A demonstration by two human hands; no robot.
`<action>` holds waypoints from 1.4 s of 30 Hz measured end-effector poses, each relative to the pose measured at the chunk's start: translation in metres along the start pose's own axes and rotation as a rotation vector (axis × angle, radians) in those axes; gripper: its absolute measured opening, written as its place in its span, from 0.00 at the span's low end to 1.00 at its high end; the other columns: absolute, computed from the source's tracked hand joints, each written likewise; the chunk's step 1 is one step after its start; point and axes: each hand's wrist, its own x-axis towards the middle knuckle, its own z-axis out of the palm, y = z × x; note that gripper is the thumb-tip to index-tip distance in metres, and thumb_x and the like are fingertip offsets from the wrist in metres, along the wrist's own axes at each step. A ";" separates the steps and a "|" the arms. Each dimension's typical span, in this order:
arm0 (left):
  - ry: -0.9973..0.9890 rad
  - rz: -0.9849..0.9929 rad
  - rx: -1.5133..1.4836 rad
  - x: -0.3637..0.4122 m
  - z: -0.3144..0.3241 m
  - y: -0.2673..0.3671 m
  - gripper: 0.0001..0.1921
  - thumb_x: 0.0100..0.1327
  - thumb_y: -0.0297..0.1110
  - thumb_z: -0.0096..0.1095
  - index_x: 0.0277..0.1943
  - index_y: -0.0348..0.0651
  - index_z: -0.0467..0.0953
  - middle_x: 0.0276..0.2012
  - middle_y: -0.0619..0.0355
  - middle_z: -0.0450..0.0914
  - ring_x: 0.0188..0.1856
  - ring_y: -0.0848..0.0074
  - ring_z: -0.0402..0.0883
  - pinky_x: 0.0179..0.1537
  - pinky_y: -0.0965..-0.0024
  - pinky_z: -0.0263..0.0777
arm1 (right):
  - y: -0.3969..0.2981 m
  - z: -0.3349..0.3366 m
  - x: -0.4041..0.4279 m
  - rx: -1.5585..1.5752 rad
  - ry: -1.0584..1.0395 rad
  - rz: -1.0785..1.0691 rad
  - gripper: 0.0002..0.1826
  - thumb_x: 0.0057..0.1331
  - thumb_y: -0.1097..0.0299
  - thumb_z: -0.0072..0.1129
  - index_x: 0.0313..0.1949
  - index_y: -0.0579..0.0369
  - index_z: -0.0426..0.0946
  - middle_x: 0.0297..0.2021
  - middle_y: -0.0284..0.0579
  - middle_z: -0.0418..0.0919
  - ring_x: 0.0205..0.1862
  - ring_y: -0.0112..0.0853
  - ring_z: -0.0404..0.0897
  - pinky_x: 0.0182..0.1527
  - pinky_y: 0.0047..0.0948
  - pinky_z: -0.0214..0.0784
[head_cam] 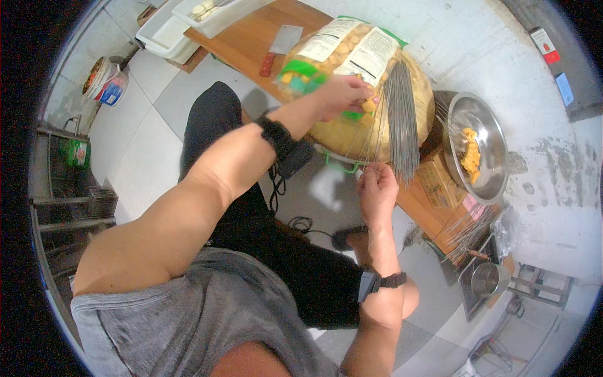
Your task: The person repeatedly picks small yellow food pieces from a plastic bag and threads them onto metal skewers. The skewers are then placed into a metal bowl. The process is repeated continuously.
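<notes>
My left hand (346,96) pinches a small yellow food chunk (369,105) over the round wooden cutting board (330,132). Thin metal skewers run from near that hand down to my right hand (378,188), whose fingers are closed on their lower ends at the board's near edge. A large bundle of metal skewers (400,122) lies on the board to the right. Behind my left hand is a big clear and green plastic bag of yellow chunks (339,47). Filled skewers of yellow chunks (471,155) lie in a steel bowl (499,141) at the right.
A cleaver (282,45) with a red handle lies on the wooden table (235,35). White plastic tubs (162,42) stand at the upper left. A cardboard box (439,181) sits below the bowl. More loose skewers (471,231) and a metal pot (487,280) are at lower right.
</notes>
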 end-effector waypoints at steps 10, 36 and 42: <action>-0.076 -0.034 0.013 -0.006 0.011 -0.009 0.09 0.65 0.33 0.61 0.41 0.35 0.77 0.38 0.55 0.83 0.41 0.75 0.82 0.41 0.70 0.79 | -0.011 -0.003 0.001 0.023 0.022 0.074 0.07 0.69 0.70 0.53 0.40 0.60 0.75 0.23 0.36 0.76 0.24 0.21 0.72 0.26 0.22 0.65; -0.044 0.557 1.758 0.037 -0.025 -0.040 0.22 0.54 0.30 0.62 0.54 0.41 0.73 0.55 0.50 0.70 0.57 0.56 0.68 0.58 0.58 0.65 | -0.093 -0.097 0.024 0.361 0.549 -0.133 0.05 0.67 0.74 0.52 0.41 0.60 0.73 0.22 0.36 0.74 0.18 0.18 0.66 0.19 0.16 0.56; -0.027 0.561 1.750 0.042 -0.027 -0.043 0.20 0.54 0.30 0.60 0.52 0.42 0.74 0.54 0.50 0.71 0.56 0.56 0.68 0.56 0.59 0.66 | -0.120 -0.139 0.018 0.366 0.558 -0.257 0.04 0.67 0.74 0.53 0.41 0.58 0.74 0.22 0.33 0.73 0.17 0.17 0.64 0.18 0.15 0.53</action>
